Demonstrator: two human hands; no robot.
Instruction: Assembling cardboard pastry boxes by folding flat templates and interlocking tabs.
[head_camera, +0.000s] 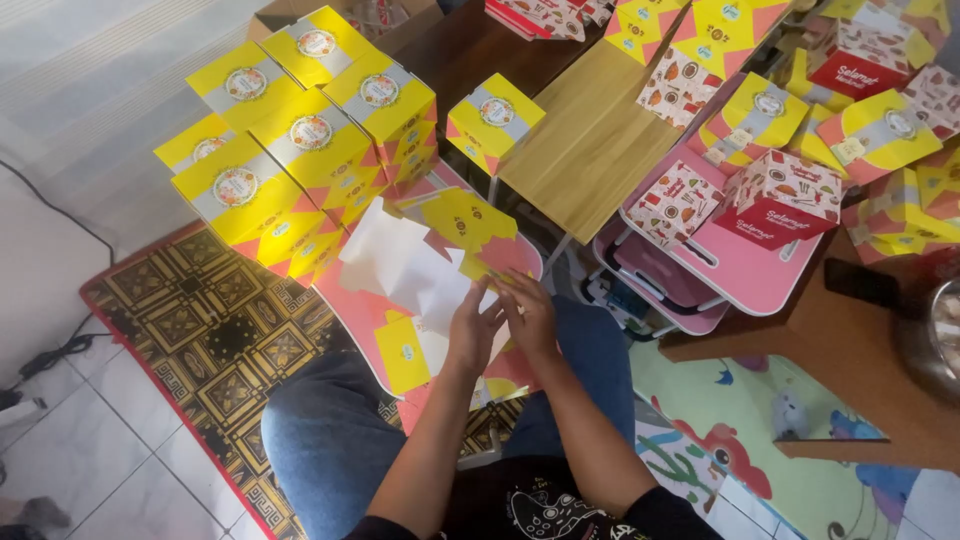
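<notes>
Left fingers (488, 312): curled onto the near edge of the flat box blank (420, 265), closed on its white inner panel as far as the head view shows.
Right fingers (522, 292): stretched out and lying flat on the blank just beside the left hand (472, 328); they press and grip nothing.
Right hand (532, 318): touching the left hand at the thumbs, both over the person's lap.
Flat box blank: partly lifted, white inside facing up, yellow and pink flaps sticking out at its far side; it sits above the knees, tilted toward the stacked boxes.
Loose blanks (395, 350): more unfolded pink and yellow sheets lie under the held one, across the legs and the patterned rug (210, 330).
Step in hand: by my judgement, an early fold of one blank, with the panels not yet standing as walls.
Next move calls for: one hand holding the crease down while the other raises a side panel square to it, with the flaps kept from creasing; the sheet looks thin and likely to bend off the score line.
Finished yellow boxes (300, 150): closed, banded, stacked in tiers just beyond the blank on the left.
Single yellow box (495, 120): alone at the corner of the wooden surface (590, 150).
Patterned red and white boxes (780, 195): on the pink folding surface (745, 270) to the right, well apart from the hands.
</notes>
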